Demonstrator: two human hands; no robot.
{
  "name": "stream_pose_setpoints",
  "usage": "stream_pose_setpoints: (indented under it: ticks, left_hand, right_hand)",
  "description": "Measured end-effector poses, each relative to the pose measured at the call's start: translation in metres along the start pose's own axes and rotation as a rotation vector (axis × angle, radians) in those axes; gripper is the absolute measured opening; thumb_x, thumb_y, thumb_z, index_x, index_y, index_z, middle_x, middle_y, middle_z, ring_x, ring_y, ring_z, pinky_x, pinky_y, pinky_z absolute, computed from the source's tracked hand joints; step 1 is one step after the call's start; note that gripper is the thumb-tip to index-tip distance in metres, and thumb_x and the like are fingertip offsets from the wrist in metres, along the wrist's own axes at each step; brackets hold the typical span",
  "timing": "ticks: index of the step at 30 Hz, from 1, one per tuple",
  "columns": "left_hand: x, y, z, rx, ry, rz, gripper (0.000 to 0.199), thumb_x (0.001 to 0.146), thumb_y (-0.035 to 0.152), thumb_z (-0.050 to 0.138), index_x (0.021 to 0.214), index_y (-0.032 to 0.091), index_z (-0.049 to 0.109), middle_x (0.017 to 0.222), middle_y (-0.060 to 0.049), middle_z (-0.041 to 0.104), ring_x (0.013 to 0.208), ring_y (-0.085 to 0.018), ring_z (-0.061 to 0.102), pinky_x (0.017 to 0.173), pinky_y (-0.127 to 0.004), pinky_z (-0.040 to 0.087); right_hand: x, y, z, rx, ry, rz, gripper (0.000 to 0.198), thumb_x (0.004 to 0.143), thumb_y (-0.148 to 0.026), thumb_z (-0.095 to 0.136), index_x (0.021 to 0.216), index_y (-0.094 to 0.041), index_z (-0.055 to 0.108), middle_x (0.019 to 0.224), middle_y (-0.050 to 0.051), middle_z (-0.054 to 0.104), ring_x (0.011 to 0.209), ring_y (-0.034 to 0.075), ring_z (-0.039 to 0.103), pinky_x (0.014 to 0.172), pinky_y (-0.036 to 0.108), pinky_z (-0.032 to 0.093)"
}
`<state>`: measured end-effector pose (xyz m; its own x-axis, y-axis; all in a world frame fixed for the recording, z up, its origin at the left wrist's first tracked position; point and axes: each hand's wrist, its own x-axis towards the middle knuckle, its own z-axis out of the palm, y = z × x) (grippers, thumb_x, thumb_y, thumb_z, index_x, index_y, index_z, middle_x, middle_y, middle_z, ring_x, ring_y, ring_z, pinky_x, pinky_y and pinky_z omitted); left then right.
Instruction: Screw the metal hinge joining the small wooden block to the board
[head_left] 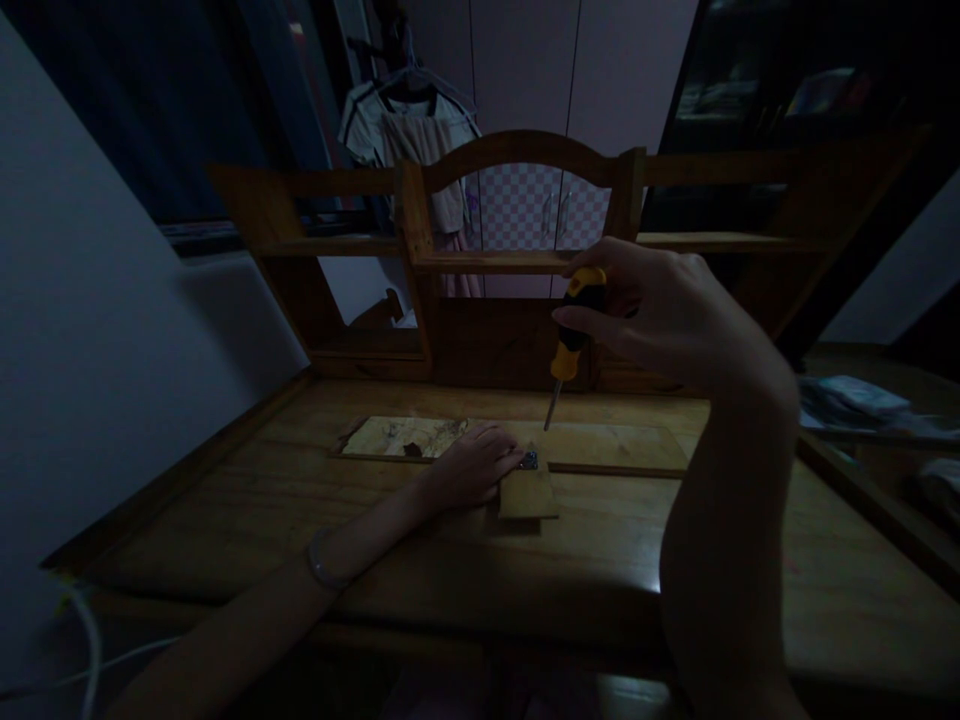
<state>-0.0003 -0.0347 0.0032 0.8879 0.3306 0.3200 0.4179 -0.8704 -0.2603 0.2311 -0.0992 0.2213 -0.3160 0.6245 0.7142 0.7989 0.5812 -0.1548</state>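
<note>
My right hand (637,305) grips a screwdriver (577,325) by its yellow and black handle, the shaft slanting down. Its tip hangs above the boards, touching nothing. My left hand (480,465) rests low over the desk, its fingers closed at a small shiny metal piece (530,460), perhaps a bracket; my fingers partly cover it. That piece lies at the far end of a short wooden board (529,495), which juts toward me. Under or behind it stretches a long flat wooden board (615,447), its left part bearing a printed picture (397,437).
The wooden desk (247,520) carries a shelf unit (424,262) along its back. A wall (97,300) bounds the left side. White cable (91,640) hangs at the lower left. Clothes (420,130) hang before cupboards behind. Plastic-wrapped items (855,400) lie off to the right.
</note>
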Motion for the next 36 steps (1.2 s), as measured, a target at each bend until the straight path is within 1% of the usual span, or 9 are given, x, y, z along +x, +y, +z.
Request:
stream_pose_setpoints:
  ticks: [3, 5, 7, 10, 12, 17, 22, 25, 36]
  left_hand:
    - [-0.003, -0.01, -0.002, -0.12, 0.034, -0.082, 0.07, 0.08, 0.035, 0.067, 0.142, 0.019, 0.041, 0.135, -0.014, 0.048, 0.128, -0.029, 0.042, 0.113, -0.05, 0.03]
    - [-0.006, -0.019, -0.002, -0.194, 0.061, -0.136, 0.083, 0.078, 0.04, 0.071, 0.148, 0.02, 0.032, 0.144, -0.016, 0.04, 0.135, -0.03, 0.036, 0.114, -0.053, 0.029]
    - [-0.011, -0.029, 0.001, -0.247, 0.063, -0.185, 0.093, 0.077, 0.047, 0.072, 0.152, 0.021, 0.024, 0.15, -0.017, 0.033, 0.139, -0.031, 0.032, 0.114, -0.054, 0.029]
    - [-0.017, -0.039, 0.007, -0.302, 0.018, -0.243, 0.1, 0.075, 0.057, 0.071, 0.153, 0.021, 0.02, 0.153, -0.019, 0.028, 0.14, -0.033, 0.031, 0.113, -0.055, 0.03]
    - [-0.019, -0.043, 0.01, -0.325, -0.01, -0.274, 0.1, 0.076, 0.06, 0.069, 0.153, 0.022, 0.019, 0.153, -0.018, 0.029, 0.139, -0.033, 0.032, 0.112, -0.053, 0.031]
    - [-0.021, -0.043, 0.014, -0.368, -0.018, -0.306, 0.093, 0.079, 0.06, 0.066, 0.153, 0.024, 0.022, 0.146, -0.015, 0.039, 0.133, -0.028, 0.04, 0.109, -0.046, 0.036]
    - [-0.022, -0.043, 0.018, -0.381, -0.015, -0.339, 0.088, 0.082, 0.064, 0.06, 0.152, 0.023, 0.024, 0.14, -0.015, 0.045, 0.127, -0.028, 0.045, 0.105, -0.044, 0.038]
    - [-0.022, -0.042, 0.019, -0.384, -0.019, -0.357, 0.086, 0.083, 0.064, 0.058, 0.151, 0.022, 0.026, 0.135, -0.014, 0.048, 0.123, -0.027, 0.048, 0.102, -0.042, 0.04]
    - [-0.021, -0.041, 0.02, -0.504, -0.016, -0.399, 0.084, 0.08, 0.064, 0.061, 0.15, 0.029, 0.029, 0.133, -0.011, 0.048, 0.122, -0.028, 0.046, 0.105, -0.043, 0.037]
  right_hand:
    - [0.0, 0.001, 0.0, 0.001, 0.007, -0.007, 0.031, 0.083, -0.037, 0.067, 0.111, -0.024, 0.065, 0.074, 0.001, 0.063, 0.066, 0.019, 0.059, 0.059, 0.032, 0.04]
    - [-0.001, 0.002, -0.001, -0.01, 0.018, -0.005, 0.031, 0.082, -0.036, 0.067, 0.11, -0.024, 0.065, 0.072, 0.0, 0.062, 0.064, 0.019, 0.058, 0.058, 0.032, 0.039]
    - [-0.001, 0.003, -0.002, -0.023, 0.019, 0.006, 0.03, 0.082, -0.037, 0.067, 0.11, -0.025, 0.066, 0.07, 0.0, 0.061, 0.063, 0.019, 0.058, 0.058, 0.032, 0.039]
    - [-0.001, 0.003, -0.002, -0.027, 0.003, 0.013, 0.031, 0.083, -0.039, 0.066, 0.112, -0.027, 0.065, 0.075, 0.001, 0.064, 0.067, 0.02, 0.06, 0.061, 0.033, 0.041]
    - [-0.002, 0.003, -0.002, -0.024, 0.003, 0.008, 0.032, 0.083, -0.039, 0.066, 0.112, -0.026, 0.065, 0.079, 0.001, 0.065, 0.069, 0.021, 0.06, 0.063, 0.034, 0.042]
    - [-0.002, 0.002, -0.002, -0.025, 0.016, 0.002, 0.031, 0.082, -0.038, 0.067, 0.111, -0.025, 0.065, 0.074, 0.001, 0.063, 0.067, 0.02, 0.06, 0.06, 0.033, 0.041]
    - [-0.002, 0.003, -0.003, -0.035, -0.008, 0.015, 0.029, 0.084, -0.039, 0.065, 0.11, -0.028, 0.064, 0.075, 0.001, 0.063, 0.069, 0.021, 0.059, 0.062, 0.033, 0.041]
    - [-0.002, 0.003, -0.002, -0.042, 0.001, 0.01, 0.031, 0.083, -0.039, 0.066, 0.112, -0.025, 0.065, 0.075, 0.002, 0.063, 0.069, 0.021, 0.059, 0.063, 0.034, 0.041]
    - [-0.001, 0.002, -0.003, -0.038, -0.01, 0.001, 0.034, 0.083, -0.038, 0.066, 0.114, -0.023, 0.065, 0.072, 0.001, 0.061, 0.066, 0.019, 0.056, 0.06, 0.032, 0.036]
